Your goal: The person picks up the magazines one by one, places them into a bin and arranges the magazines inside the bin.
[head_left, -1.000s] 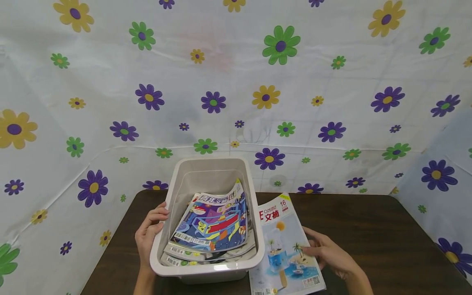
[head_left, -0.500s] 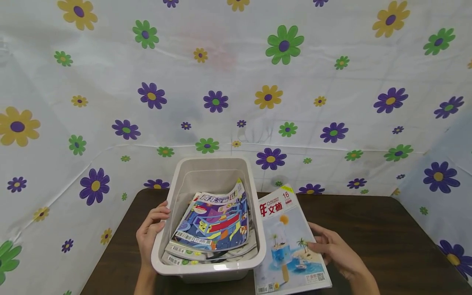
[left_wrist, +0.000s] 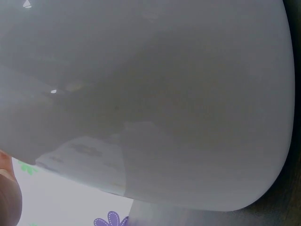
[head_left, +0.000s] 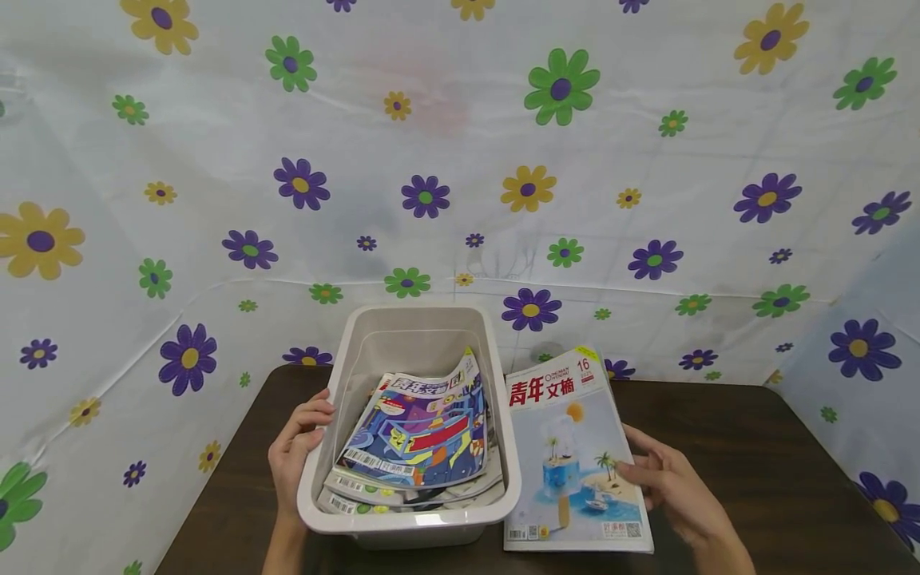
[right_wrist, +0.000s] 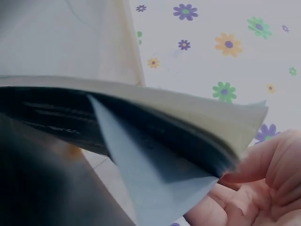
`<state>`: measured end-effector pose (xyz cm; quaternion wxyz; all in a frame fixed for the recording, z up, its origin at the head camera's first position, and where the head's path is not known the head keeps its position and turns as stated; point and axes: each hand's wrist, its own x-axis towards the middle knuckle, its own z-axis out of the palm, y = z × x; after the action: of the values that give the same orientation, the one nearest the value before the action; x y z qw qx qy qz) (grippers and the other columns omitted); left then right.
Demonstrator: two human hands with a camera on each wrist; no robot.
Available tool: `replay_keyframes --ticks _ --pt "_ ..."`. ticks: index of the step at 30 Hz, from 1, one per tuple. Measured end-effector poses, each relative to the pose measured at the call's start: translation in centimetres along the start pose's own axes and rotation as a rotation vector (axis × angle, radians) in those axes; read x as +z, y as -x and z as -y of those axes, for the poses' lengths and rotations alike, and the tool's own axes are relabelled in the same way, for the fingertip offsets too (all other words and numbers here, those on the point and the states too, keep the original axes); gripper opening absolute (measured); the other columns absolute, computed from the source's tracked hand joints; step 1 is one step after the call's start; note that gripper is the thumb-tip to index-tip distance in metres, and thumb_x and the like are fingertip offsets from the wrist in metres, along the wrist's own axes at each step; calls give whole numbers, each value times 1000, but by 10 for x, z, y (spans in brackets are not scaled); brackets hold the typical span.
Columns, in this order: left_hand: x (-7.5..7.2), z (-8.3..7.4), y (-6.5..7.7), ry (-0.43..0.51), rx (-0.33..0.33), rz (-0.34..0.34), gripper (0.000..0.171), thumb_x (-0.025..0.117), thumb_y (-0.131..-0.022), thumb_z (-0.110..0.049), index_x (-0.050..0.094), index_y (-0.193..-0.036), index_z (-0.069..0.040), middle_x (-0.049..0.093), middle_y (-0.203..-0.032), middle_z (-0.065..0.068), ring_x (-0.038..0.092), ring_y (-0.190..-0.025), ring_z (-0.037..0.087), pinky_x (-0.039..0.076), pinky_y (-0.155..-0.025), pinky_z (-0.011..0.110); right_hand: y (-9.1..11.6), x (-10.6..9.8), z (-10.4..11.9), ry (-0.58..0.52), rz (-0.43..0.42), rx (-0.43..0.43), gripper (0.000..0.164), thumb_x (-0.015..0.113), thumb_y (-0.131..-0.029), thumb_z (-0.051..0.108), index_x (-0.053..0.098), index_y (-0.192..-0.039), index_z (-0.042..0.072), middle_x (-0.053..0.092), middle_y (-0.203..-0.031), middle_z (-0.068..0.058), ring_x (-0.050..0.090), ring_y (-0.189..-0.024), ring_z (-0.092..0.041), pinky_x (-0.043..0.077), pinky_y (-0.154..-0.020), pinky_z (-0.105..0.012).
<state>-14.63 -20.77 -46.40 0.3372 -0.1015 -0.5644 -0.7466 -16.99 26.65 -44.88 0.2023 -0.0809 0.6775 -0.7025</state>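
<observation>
A light grey plastic bin (head_left: 410, 521) stands tilted toward me, with several magazines (head_left: 420, 435) stacked inside. The top one has a colourful purple and blue cover. My left hand (head_left: 293, 451) holds the bin by its left rim; in the left wrist view the bin's smooth wall (left_wrist: 178, 117) fills most of the picture. To the right of the bin, my right hand (head_left: 672, 483) pinches the right edge of another magazine (head_left: 532, 455), which has an ice-lolly cover with red lettering. In the right wrist view its page edges (right_wrist: 207, 117) fan out, one page folded down.
The dark wooden table (head_left: 719, 435) stretches beneath and to the right of the hands. A white cloth with printed flowers (head_left: 460, 144) hangs behind the table and along its sides.
The right hand has moved the ice-lolly magazine rightward and up in the view, away from behind the bin's rim, so more of its title shows. The left hand keeps its hold.
</observation>
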Motion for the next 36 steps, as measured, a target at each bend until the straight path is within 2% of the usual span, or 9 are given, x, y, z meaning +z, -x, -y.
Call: replay_keyframes --ticks 4,9,13,15,18,20,21,28,36 --pt "0 1 -1 4 5 5 26 40 -93 10 65 -92 12 73 -104 4 57 -128 23 44 -107 26 4 -2 4 -30 -75 22 78 53 -105 2 -1 -159 -11 77 -107 -9 77 -86 -28 62 -62 -33" --pt "0 2 -1 -2 -3 2 26 40 -94 10 66 -92 11 73 -105 3 57 -128 22 44 -106 26 10 -3 11 -92 -205 62 68 55 -104 2 17 -161 0 77 -107 -7 77 -91 -29 63 -72 -40" --pt "1 1 -1 -1 -6 2 27 39 -94 9 66 -92 10 73 -105 2 58 -128 22 45 -106 26 15 -1 18 -104 -307 81 71 54 -104 2 14 -162 1 77 -105 -4 77 -90 -28 63 -74 -42" --pt "1 1 -1 1 -8 4 28 39 -93 10 66 -91 10 73 -105 2 58 -128 22 44 -108 27 18 -1 20 -127 -338 67 63 54 -104 2 28 -160 13 77 -105 -4 77 -90 -27 63 -74 -41" --pt "1 0 0 5 -8 8 29 37 -91 11 66 -91 11 72 -103 1 57 -129 22 42 -110 28 22 -3 21 -205 -353 30 45 54 -105 1 58 -137 33 77 -106 -3 77 -91 -26 63 -74 -40" --pt "1 -1 0 8 -7 13 29 37 -91 11 65 -91 11 72 -103 1 57 -129 22 41 -111 28 25 -5 21 -268 -356 0 45 53 -105 1 67 -114 42 77 -107 -1 76 -93 -24 63 -75 -40" --pt "1 -1 0 8 -6 13 29 37 -91 11 66 -91 11 72 -103 1 58 -129 22 42 -110 28 26 -5 22 -303 -356 -11 47 52 -106 1 70 -111 44 77 -108 1 76 -93 -23 63 -77 -40" --pt "1 -2 1 20 -2 10 29 38 -92 11 67 -92 10 72 -103 3 57 -130 24 43 -110 28 37 -9 25 -649 -305 -96 50 43 -108 -3 80 -114 30 75 -114 -1 74 -101 -23 61 -84 -43" --pt "-2 2 0 38 17 13 31 37 -91 12 68 -92 9 73 -103 5 57 -129 24 43 -108 27 40 -8 26 -912 -187 -233 49 33 -110 -4 76 -123 17 71 -122 -11 71 -110 -30 58 -90 -50"
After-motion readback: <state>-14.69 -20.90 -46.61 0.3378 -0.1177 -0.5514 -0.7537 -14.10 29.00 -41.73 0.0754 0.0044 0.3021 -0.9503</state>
